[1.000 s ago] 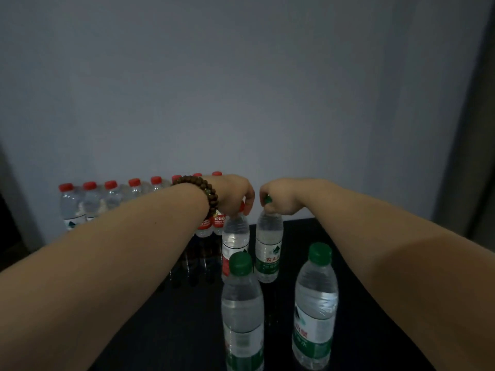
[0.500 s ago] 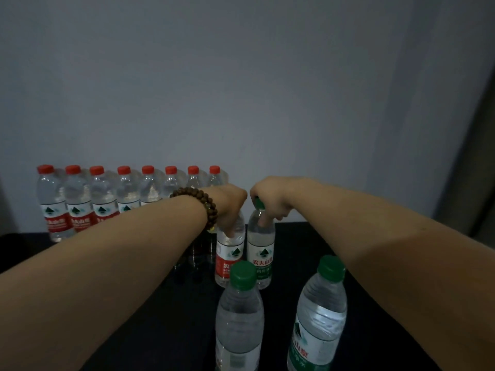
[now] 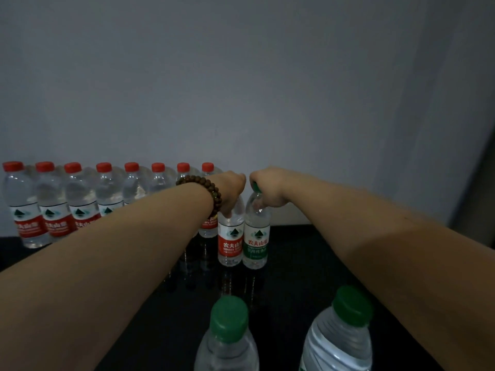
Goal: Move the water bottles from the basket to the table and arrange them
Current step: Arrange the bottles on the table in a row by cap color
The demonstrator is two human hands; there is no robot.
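Lighting is dim and detail is poor throughout.

The left grip [image 3: 231, 192] is curled over the top of the red-label bottle [image 3: 231, 243], and its cap is wholly hidden under the fingers. The right grip [image 3: 267, 190] is curled round the neck of the green-label bottle [image 3: 256, 243], with only a sliver of green cap showing at the thumb. Both bottles are upright and touching side by side on the dark worktop [image 3: 294, 274], with their reflections directly beneath them. A beaded bracelet [image 3: 213, 195] sits on the left wrist.

Behind them, the back row of red-capped bottles [image 3: 80, 207] runs along the wall [image 3: 241, 76]. Eight caps show. The left forearm covers the lower bodies of those on the right, and the leftmost bottle is close to the frame edge. The small print on the labels cannot be read.

The near left bottle [image 3: 229, 336] and the near right bottle [image 3: 345, 336], both green-capped, are cut off at the bottom of the frame, so their bases and labels are out of sight.

The far edge of the worktop meets the wall just behind the gripped pair. Its left and near edges cannot be made out in the dark. Bare surface lies to the right of the green-label bottle, and also between the gripped pair and the two near bottles. A darker vertical strip [image 3: 479, 170] at far right cannot be identified.
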